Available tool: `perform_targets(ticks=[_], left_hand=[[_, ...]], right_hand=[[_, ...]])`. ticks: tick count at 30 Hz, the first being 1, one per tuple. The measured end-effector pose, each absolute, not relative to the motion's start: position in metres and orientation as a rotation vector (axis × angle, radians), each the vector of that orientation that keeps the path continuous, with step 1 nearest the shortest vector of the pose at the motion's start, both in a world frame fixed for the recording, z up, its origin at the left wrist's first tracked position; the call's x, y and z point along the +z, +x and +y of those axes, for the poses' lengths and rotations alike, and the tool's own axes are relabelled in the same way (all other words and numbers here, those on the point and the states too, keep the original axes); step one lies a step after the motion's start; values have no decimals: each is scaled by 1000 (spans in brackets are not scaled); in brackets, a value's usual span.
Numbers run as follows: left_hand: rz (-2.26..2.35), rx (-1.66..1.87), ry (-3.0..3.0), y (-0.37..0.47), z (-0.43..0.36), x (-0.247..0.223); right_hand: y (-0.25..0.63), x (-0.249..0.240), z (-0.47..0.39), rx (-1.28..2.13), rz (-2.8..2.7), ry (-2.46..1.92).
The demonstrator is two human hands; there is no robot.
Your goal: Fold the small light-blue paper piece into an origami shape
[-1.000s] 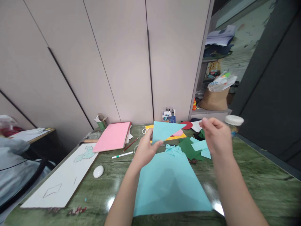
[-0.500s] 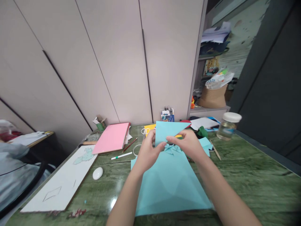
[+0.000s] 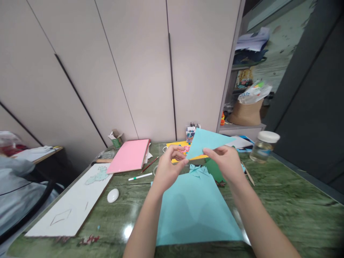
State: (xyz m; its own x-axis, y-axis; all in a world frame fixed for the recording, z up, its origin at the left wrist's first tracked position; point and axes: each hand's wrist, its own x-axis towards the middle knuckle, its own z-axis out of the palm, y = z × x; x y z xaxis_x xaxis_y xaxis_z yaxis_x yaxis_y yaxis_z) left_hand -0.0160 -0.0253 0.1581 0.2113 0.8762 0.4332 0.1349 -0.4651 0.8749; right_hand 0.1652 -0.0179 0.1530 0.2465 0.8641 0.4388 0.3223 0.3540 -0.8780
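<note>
A light-blue sheet of paper [image 3: 205, 140], folded to a triangular shape, is held up above the table. My right hand [image 3: 228, 163] pinches its lower right side, thumb in front and fingers mostly behind. At the lower left corner is my left hand [image 3: 172, 168], its thumb tip against the paper and its fingers curled by the edge. Beneath both hands lies a large light-blue sheet [image 3: 199, 211]. Small folded light-blue paper pieces [image 3: 199, 170] rest at its far edge. Close to my right hand is a green piece [image 3: 215, 169], partly hidden.
Left on the green table are a pink folder [image 3: 129, 156], a white marker [image 3: 140, 176], a pencil [image 3: 149, 165], a white oval object [image 3: 113, 195] and a white board with drawings [image 3: 71, 200]. A lidded jar [image 3: 264, 147] stands right. Another person's sleeve [image 3: 21, 193] shows far left.
The folded paper has turned and shifted right with my right hand. My left hand has slipped from its left side down to the lower corner. The camera view has shifted slightly.
</note>
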Motion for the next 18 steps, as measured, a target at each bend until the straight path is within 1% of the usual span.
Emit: perform_targets(ticks=[4,7,10,13,15,18], left_hand=[[1008,1343,1774,-26,-20,159],[1041,1407,1716,-35,-14,160],[1028,1460,1665,-36,-16,163],[969,1365,1659,-24,-23,165],[951,1285,1698,-15,-27,164],[942,1313,1692,-5,-27,161]], right_hand=[[183,152,-11,560,-1113,-1119],[200,153,-7,510,-978,-1045],[199,155,-10,525,-1120,-1124],[175,156,-18,504,-1304,-1212],[157,155,-23,555,-1423,-1166],[144,154,-26,708,-1503,-1067]])
